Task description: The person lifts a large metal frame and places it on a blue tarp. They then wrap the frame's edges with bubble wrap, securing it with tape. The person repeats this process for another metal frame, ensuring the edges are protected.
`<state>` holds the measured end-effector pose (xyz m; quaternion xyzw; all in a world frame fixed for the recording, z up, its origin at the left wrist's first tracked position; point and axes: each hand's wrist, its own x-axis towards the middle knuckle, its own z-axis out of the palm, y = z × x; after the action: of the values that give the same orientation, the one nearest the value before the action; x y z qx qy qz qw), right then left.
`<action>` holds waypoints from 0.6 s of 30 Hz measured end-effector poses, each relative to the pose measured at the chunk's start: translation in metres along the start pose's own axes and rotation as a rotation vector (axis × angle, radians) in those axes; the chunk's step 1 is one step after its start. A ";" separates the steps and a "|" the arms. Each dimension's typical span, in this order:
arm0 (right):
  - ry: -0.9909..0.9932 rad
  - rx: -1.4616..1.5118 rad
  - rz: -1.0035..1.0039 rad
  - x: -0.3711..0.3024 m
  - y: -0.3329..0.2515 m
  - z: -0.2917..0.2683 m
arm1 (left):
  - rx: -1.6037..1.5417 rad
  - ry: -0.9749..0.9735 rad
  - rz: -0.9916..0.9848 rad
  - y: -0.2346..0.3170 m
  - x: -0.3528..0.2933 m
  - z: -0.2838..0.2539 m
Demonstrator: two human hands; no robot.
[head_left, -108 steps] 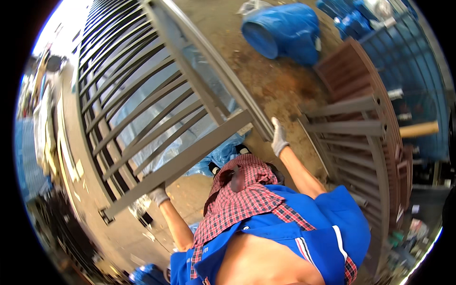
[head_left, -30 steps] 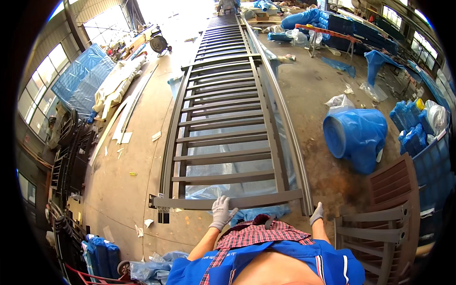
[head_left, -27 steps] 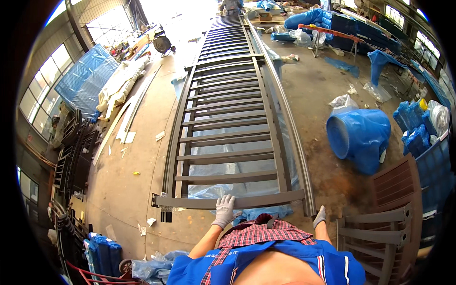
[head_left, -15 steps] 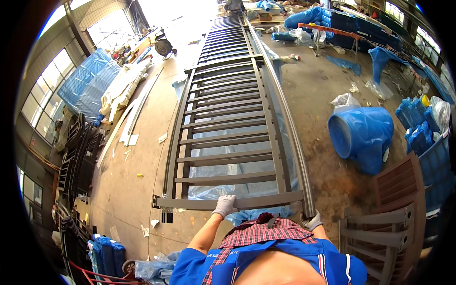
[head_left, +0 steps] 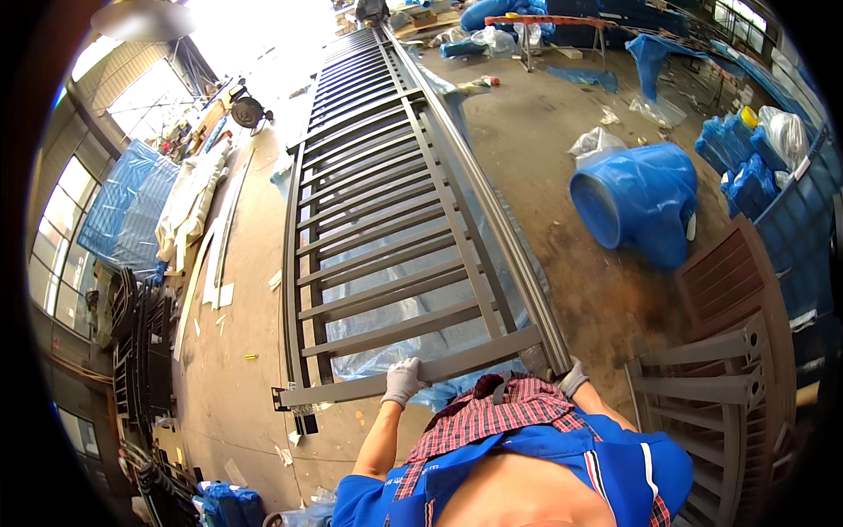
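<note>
A long dark grey metal railing panel [head_left: 479, 351] with many crossbars stretches away from me. My left hand [head_left: 404, 380], in a light grey glove, is closed around its near end bar, left of the bar's middle. My right hand [head_left: 574, 378], gloved too, is at the near right corner, against the end of the long grooved side rail [head_left: 543, 329]. Its fingers are partly hidden behind that rail, so their grip does not show fully. Blue plastic film [head_left: 378, 327] shows through the gaps beneath the panel.
At the panel's far end stands another person [head_left: 371, 10]. To the right are a large blue-wrapped roll [head_left: 632, 202], a brown louvred panel [head_left: 729, 272] and stacked grey frames [head_left: 694, 386]. Dark metal frames [head_left: 140, 351] lean along the left. Offcuts [head_left: 226, 294] litter the floor.
The panel and surroundings have shifted left and tilted in the picture. Both hands stay at the same places on the panel's near end.
</note>
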<state>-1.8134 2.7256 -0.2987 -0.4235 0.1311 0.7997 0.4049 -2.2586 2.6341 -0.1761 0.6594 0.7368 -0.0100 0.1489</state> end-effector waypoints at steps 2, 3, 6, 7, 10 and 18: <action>-0.040 0.011 0.027 -0.011 -0.003 0.005 | 0.009 0.023 0.005 0.002 0.009 0.007; -0.042 -0.030 0.047 -0.007 -0.012 0.008 | 0.013 0.021 0.014 0.004 0.016 0.012; -0.254 -0.150 0.221 -0.036 -0.018 0.041 | -0.012 0.110 0.040 0.013 0.015 0.033; -0.112 -0.263 0.153 -0.012 -0.021 0.012 | -0.048 0.113 0.068 0.024 0.017 0.033; 0.279 -0.471 0.120 0.020 -0.035 -0.021 | -0.036 0.050 0.100 0.056 0.026 0.030; -0.018 0.059 0.210 0.066 -0.051 0.005 | -0.022 -0.146 0.150 0.097 0.059 0.026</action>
<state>-1.7977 2.7963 -0.3405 -0.3880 0.1946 0.8374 0.3323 -2.1636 2.6985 -0.1970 0.7085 0.6727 -0.0388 0.2099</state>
